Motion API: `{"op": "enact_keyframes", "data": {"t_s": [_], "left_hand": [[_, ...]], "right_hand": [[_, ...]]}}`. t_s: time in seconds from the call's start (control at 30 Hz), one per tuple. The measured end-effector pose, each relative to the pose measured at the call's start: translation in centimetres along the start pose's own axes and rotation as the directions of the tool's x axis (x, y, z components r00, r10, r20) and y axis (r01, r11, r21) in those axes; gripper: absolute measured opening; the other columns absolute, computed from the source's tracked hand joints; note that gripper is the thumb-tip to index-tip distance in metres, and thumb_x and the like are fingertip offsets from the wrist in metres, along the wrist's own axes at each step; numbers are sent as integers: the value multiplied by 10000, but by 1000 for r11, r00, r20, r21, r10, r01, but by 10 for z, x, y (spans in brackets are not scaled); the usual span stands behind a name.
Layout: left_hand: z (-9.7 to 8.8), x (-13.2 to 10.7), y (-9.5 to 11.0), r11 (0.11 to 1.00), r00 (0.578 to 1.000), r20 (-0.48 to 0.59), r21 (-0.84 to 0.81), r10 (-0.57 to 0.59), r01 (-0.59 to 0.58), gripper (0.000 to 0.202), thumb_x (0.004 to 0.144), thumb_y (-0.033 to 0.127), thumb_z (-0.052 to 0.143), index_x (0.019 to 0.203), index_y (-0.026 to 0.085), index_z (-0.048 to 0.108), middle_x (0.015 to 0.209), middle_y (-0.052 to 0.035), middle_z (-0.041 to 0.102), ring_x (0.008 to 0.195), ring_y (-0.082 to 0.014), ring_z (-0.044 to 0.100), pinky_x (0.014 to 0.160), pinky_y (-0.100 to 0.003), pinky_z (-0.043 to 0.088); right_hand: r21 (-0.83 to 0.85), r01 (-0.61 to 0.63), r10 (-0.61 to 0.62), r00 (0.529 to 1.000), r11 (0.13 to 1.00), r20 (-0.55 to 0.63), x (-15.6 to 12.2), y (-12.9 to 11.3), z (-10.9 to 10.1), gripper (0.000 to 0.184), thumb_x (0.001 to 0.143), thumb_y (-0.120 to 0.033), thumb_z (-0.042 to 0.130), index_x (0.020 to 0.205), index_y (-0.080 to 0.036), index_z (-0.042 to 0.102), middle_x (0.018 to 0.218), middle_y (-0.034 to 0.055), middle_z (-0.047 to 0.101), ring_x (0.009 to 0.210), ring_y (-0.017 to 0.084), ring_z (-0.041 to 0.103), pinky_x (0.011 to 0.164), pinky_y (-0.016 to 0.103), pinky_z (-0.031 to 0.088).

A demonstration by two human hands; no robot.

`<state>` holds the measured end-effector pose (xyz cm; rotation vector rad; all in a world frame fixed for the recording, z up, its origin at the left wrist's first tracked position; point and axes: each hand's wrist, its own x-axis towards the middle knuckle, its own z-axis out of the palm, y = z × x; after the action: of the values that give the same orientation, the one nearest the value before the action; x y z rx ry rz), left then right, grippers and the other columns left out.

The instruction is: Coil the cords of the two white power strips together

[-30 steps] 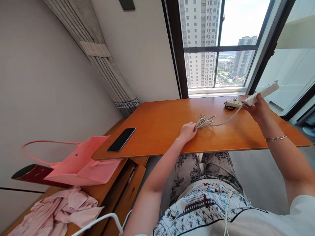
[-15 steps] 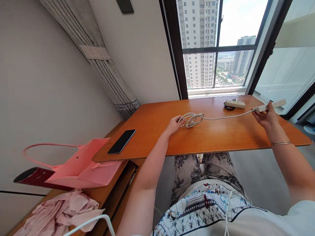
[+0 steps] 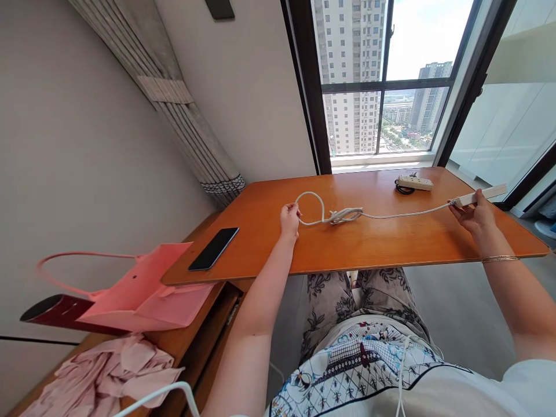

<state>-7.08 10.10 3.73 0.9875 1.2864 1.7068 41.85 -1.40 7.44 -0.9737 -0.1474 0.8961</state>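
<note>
My left hand (image 3: pixel 289 220) is closed on a loop of white cord (image 3: pixel 345 216) above the left-centre of the wooden table. Between my hands the cord is bunched in a loose tangle, then runs nearly straight to the right. At that end my right hand (image 3: pixel 474 213) grips a long white power strip (image 3: pixel 492 191), held up near the table's right side. A second, shorter power strip (image 3: pixel 415 183) lies behind on the table, with a black cord (image 3: pixel 405 189) coiled at its left end.
On the left of the orange-brown table (image 3: pixel 260 231) lies a black phone (image 3: pixel 214 249). A pink bag (image 3: pixel 147 289) and crumpled pink cloth (image 3: pixel 104 376) sit on a lower wooden cabinet. The window (image 3: pixel 382 87) is beyond the table's far edge.
My left hand has moved left, drawing a loop out of the bunched cord, which is now narrower. My right hand and the power strip have dipped slightly.
</note>
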Motion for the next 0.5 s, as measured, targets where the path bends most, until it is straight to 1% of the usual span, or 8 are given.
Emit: {"op": "enact_keyframes", "data": {"t_s": [0.1,0.17,0.23,0.3,0.37,0.4,0.43,0.5], "left_hand": [[-1,1,0,1000,997,-78,4,9,-8,160,755,52,520,775,209,499,736,23,545,645,-108,530,666,-246,434],[0,-2,2,998,994,-91,24,62,-60,202,727,18,501,786,211,516,813,8,575,729,-119,559,729,-260,451],[3,-9,9,972,972,-75,87,224,-217,225,726,12,493,811,213,549,894,-14,606,845,-143,588,806,-285,461],[9,-19,18,881,896,-4,186,444,-436,227,742,32,507,855,216,577,962,-33,635,938,-170,604,868,-317,462],[18,-35,28,754,801,160,271,578,-598,177,784,89,539,894,220,587,963,-39,657,920,-181,618,870,-336,470],[23,-44,32,697,758,297,299,581,-652,122,819,138,553,900,222,588,935,-38,663,881,-182,624,845,-337,480],[29,-54,35,642,709,454,324,539,-695,70,845,197,573,908,223,592,916,-37,669,850,-183,628,820,-335,488],[41,-75,35,508,582,736,375,346,-776,134,836,316,656,926,225,617,904,-38,678,818,-197,636,773,-336,492]], "right_hand": [[-30,-35,34,998,999,-48,-3,4,-1,221,1015,-419,483,865,-257,483,803,-32,617,708,130,711,595,283,643],[-46,-47,45,998,998,-45,-6,8,-1,216,1011,-407,494,861,-252,482,809,-32,621,705,125,708,596,273,637],[-63,-46,44,998,997,-36,-8,11,0,201,1006,-389,509,865,-246,489,795,-34,613,707,127,706,606,273,637],[-74,-35,33,999,997,-22,-10,14,0,185,1001,-369,521,870,-241,497,774,-36,604,716,132,706,640,287,646],[-80,-21,20,1000,997,-20,-12,15,1,183,1002,-358,522,866,-239,496,752,-38,592,714,131,705,675,296,653],[-82,-18,16,1000,996,-25,-12,16,1,188,1005,-360,518,864,-238,493,743,-39,585,707,131,704,684,297,655],[-86,-19,16,999,996,-36,-13,16,1,195,1007,-365,512,862,-238,489,734,-39,576,697,131,702,686,295,656],[-94,-25,21,999,995,-49,-14,17,1,201,1012,-372,501,864,-236,484,721,-39,562,681,133,700,682,286,655]]}}
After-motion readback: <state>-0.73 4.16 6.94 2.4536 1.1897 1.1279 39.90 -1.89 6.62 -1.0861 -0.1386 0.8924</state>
